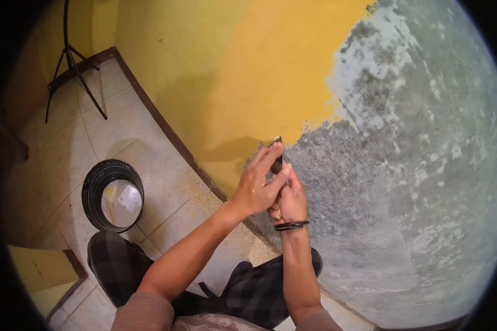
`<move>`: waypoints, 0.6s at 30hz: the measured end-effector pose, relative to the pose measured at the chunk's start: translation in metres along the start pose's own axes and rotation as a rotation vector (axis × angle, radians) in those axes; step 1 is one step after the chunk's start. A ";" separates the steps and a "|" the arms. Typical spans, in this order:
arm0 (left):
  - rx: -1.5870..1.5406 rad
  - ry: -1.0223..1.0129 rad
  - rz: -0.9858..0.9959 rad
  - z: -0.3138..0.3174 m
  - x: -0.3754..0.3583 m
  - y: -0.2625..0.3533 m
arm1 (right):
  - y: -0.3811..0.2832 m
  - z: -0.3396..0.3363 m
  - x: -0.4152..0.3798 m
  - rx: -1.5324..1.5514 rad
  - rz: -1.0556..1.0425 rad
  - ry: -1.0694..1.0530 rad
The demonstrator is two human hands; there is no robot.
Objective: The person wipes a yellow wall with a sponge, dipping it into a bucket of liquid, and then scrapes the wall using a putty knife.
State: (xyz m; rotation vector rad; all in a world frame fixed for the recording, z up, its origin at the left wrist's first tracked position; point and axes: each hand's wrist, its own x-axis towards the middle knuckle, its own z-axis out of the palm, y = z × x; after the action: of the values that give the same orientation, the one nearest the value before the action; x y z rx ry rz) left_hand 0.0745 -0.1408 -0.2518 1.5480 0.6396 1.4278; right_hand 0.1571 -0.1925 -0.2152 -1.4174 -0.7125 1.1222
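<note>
A scraper (278,161) with a dark flat blade meets the wall at the lower border of the yellow paint. My right hand (291,199), a dark bracelet at its wrist, is closed round the handle, most of which is hidden. Pressed along the blade near its tip are the fingers of my left hand (258,183), the thumb reaching across to the right hand. Yellow paint (248,71) covers the wall above and left of the blade. To the right is bare, rough grey plaster (359,204) with whitish patches.
On the tiled floor (165,165) at left stands a black bucket (88,193) with whitish liquid in it. Paint flakes (199,193) lie along the dark baseboard (165,135). A black tripod stand (74,69) is at the far left. My bent legs (254,287) are below.
</note>
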 end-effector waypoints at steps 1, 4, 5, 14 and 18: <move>-0.030 -0.045 0.012 0.000 -0.003 0.001 | 0.002 -0.002 -0.007 -0.038 -0.017 -0.014; -0.014 -0.048 0.127 0.005 0.000 -0.005 | 0.004 -0.009 -0.012 0.102 -0.011 -0.012; 0.006 -0.018 0.151 0.005 0.002 -0.007 | 0.004 -0.010 -0.011 0.120 -0.011 -0.023; -0.057 -0.046 0.089 0.004 0.001 0.002 | 0.001 0.003 -0.015 0.138 -0.010 0.001; -0.016 -0.109 -0.005 0.000 0.003 0.007 | 0.002 -0.003 -0.019 0.056 0.010 0.078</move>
State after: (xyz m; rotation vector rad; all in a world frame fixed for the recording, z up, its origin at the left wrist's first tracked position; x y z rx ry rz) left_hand 0.0738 -0.1416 -0.2440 1.5990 0.5654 1.3324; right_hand 0.1529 -0.2113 -0.2135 -1.4106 -0.6148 1.0803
